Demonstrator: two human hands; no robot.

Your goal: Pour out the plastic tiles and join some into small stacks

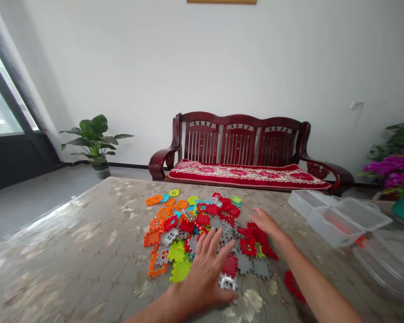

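A loose heap of plastic interlocking building tiles (181, 250) with notched edges lies on the table, in orange, lime green, red, grey and blue. Over the near side of the heap is my left hand (207, 269), fingers spread, with no tile visible in it; its palm side is hidden. My right hand (264, 222) reaches to the heap's right edge, beside some red tiles (247, 246). Its fingers are stretched out and apart, and I see nothing in them. One red piece (292, 285) lies apart, near my right forearm. Some tiles are window-shaped frames (170, 237).
Clear plastic boxes (335, 226) and transparent lids (387, 264) stand on the right of the cloth-covered table (87, 251). At the far right is a pot of purple flowers (397, 172). Behind the table are a wooden bench (242, 139) and a potted plant (96, 139).
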